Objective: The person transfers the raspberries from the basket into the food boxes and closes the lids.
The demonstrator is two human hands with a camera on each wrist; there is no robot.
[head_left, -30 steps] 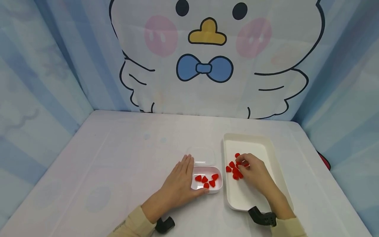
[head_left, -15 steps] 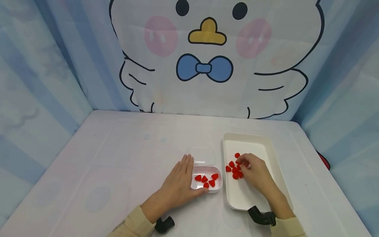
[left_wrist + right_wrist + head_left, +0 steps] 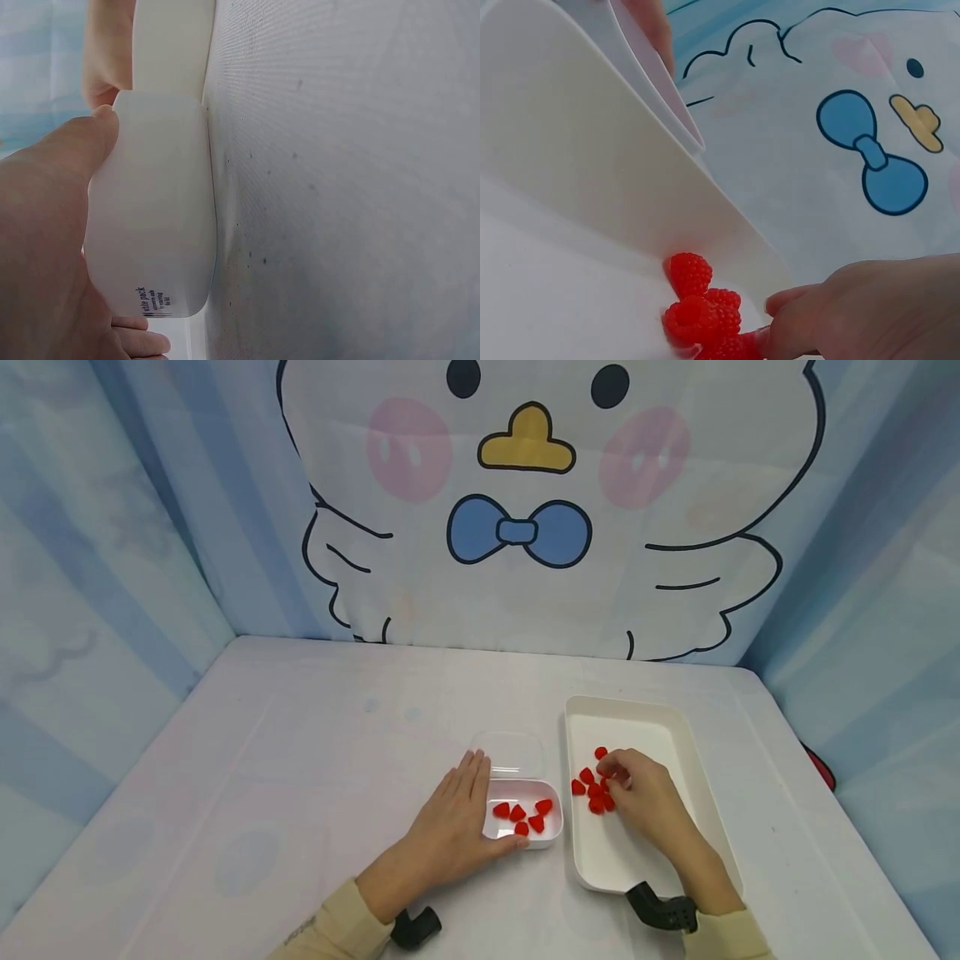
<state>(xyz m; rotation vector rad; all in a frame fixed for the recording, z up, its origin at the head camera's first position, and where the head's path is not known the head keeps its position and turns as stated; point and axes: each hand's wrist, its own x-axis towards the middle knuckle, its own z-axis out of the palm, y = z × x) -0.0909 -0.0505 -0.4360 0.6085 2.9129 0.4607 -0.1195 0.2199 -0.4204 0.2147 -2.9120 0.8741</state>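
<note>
In the head view, my left hand lies along the left side of a small white plastic box. Its fingers are straight and its thumb rests along the near rim. Several red raspberries sit inside the box. The left wrist view has the thumb against the outer wall of the box, which bears small printed text. My right hand is over the left part of a white tray, pinching a raspberry beside a cluster of raspberries. In the right wrist view, fingertips touch a raspberry next to others.
A clear plastic lid extends behind the box. The tray's raised rim stands just right of the box. All sit on a white cloth-covered table, with a printed cartoon curtain behind its far edge.
Almost nothing moves. The right fingers close slightly at the raspberries, and red fruit seen under them earlier is now hidden. The left hand stays against the box.
</note>
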